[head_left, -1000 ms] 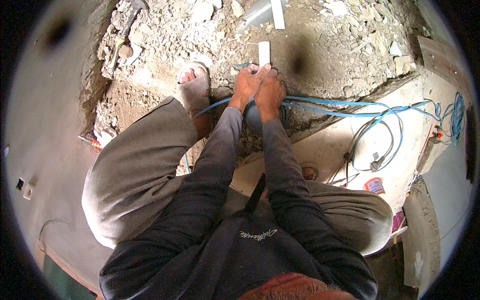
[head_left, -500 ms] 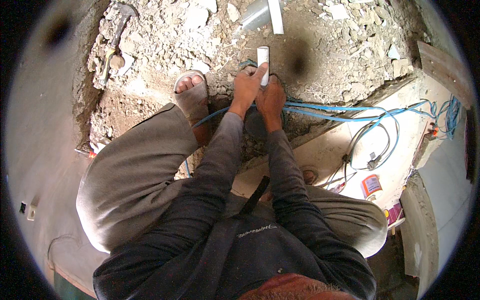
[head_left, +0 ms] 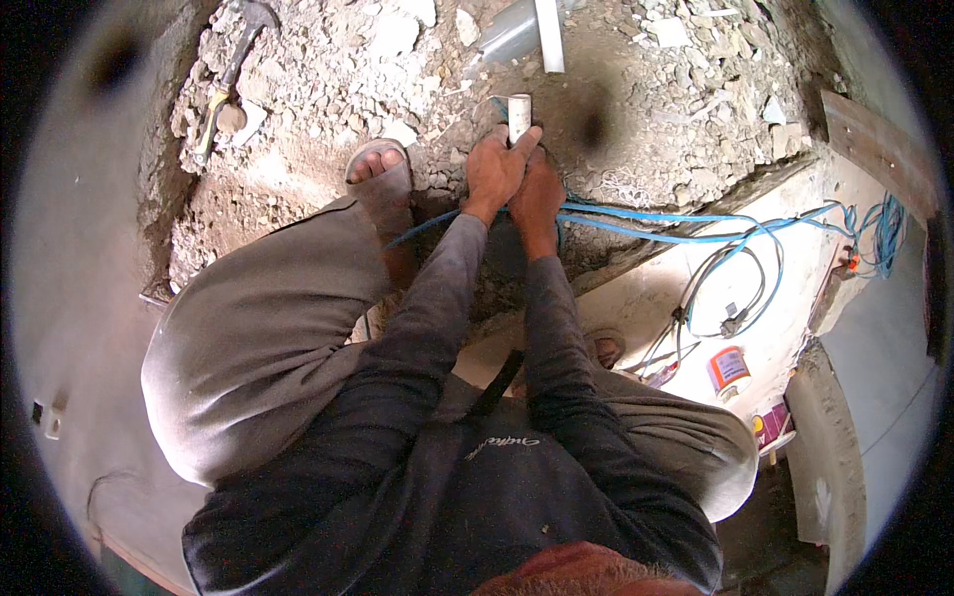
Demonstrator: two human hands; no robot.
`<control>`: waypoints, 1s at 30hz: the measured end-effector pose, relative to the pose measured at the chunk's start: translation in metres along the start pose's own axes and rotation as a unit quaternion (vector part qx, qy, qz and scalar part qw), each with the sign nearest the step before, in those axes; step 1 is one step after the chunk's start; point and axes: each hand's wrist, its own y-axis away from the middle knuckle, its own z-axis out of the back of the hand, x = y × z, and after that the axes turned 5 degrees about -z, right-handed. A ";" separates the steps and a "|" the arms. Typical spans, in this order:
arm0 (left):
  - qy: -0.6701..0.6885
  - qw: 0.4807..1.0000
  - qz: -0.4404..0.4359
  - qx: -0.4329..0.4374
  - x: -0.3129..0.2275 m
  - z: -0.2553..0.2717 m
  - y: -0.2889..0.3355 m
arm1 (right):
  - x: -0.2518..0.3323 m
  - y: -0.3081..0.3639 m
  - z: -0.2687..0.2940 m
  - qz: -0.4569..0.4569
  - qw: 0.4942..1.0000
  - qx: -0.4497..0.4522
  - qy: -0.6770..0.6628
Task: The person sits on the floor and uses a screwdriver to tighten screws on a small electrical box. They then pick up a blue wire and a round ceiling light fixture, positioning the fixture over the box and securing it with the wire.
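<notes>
Both of my hands close around a short white plastic pipe [head_left: 519, 116] that points away from me over the dug-up soil. My left hand [head_left: 494, 174] grips it from the left, fingers curled about its lower part. Against it on the right, my right hand [head_left: 538, 189] is wrapped round the near end, which is hidden. Beyond them lies a second white pipe [head_left: 550, 38], resting by a wider grey pipe [head_left: 512, 32]. Below my wrists a dark round shape [head_left: 508, 248] shows between my forearms; I cannot make out what it is.
Blue cables [head_left: 676, 228] run right from beneath my hands to a coil [head_left: 884, 233]. A hammer [head_left: 231, 79] lies on the rubble at far left. An orange-and-white can [head_left: 727, 369] and a black plug [head_left: 733, 324] sit right. A wooden board [head_left: 874, 144] leans at far right.
My left hand has shifted up the pipe and closed further over it, so less of the white pipe shows. The whole view has shifted slightly.
</notes>
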 end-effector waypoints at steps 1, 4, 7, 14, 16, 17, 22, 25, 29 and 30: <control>0.002 1.000 0.003 0.003 -0.004 -0.003 -0.002 | 0.000 -0.003 0.002 0.003 1.000 -0.012 -0.015; -0.019 1.000 -0.009 -0.003 -0.008 -0.006 -0.006 | 0.006 -0.007 0.011 -0.037 0.999 -0.013 -0.017; 0.008 1.000 -0.017 0.019 -0.005 -0.006 -0.009 | 0.007 -0.007 0.015 -0.082 0.997 0.003 -0.002; -0.041 0.998 -0.049 0.028 -0.014 -0.008 -0.012 | 0.014 -0.008 0.026 -0.070 0.995 -0.014 0.066; -0.064 0.997 -0.044 0.028 -0.016 -0.007 -0.011 | 0.015 -0.017 0.031 -0.072 0.995 0.029 0.054; -0.054 0.997 -0.043 0.034 -0.016 -0.005 -0.013 | 0.015 -0.022 0.034 -0.072 0.995 0.052 0.049; -0.068 0.995 -0.062 0.024 -0.015 -0.010 -0.023 | 0.007 -0.052 0.062 -0.018 0.983 0.156 0.094; -0.015 0.998 -0.053 0.022 -0.011 -0.009 -0.022 | -0.017 -0.102 0.083 0.055 0.978 0.192 0.065; -0.014 0.999 -0.044 0.027 -0.008 -0.003 -0.019 | 0.009 -0.173 0.113 0.293 0.940 -0.126 0.121; -0.018 0.999 -0.032 0.024 -0.001 0.001 -0.013 | 0.020 -0.194 0.094 0.336 0.922 -0.152 0.116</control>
